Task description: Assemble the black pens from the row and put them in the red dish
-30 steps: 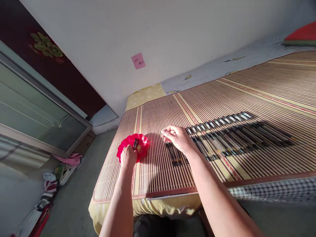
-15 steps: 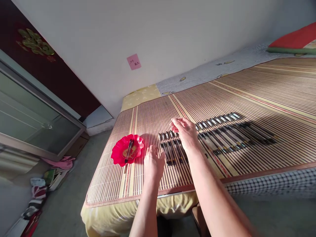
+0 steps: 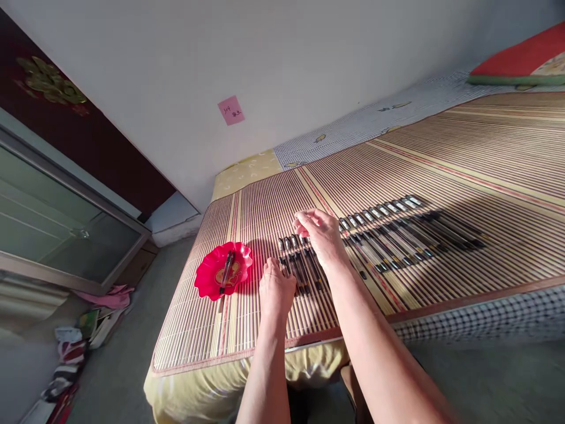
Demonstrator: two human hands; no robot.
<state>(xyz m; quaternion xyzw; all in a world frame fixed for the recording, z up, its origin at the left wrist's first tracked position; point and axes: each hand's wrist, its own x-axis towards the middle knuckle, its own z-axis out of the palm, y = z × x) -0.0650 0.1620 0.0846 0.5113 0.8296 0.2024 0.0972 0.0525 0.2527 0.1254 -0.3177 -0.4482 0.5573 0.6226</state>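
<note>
My left hand (image 3: 277, 290) is low over the mat at the left end of a row of black pen barrels (image 3: 301, 272). Its thumb stands apart from the fingers, beside the leftmost barrel; no grip on it shows. My right hand (image 3: 321, 233) hovers above the row, thumb and fingertips pinched together; what they hold, if anything, is too small to make out. Behind the barrels runs a line of black pen caps (image 3: 375, 213), partly hidden by the right hand. Further right lie more slim pen parts (image 3: 397, 244), side by side.
A red scalloped plate (image 3: 203, 277) with a couple of pens (image 3: 227, 272) in it stands left of my hands. All this rests on a striped bamboo mat (image 3: 185, 335) over a bed. A red pillow (image 3: 521, 62) lies far right, and a pink note (image 3: 231, 111) is on the wall.
My left hand has moved slightly right and closer to the leftmost barrels. My right hand keeps its pinch in nearly the same place. The whole view has shifted a little.
</note>
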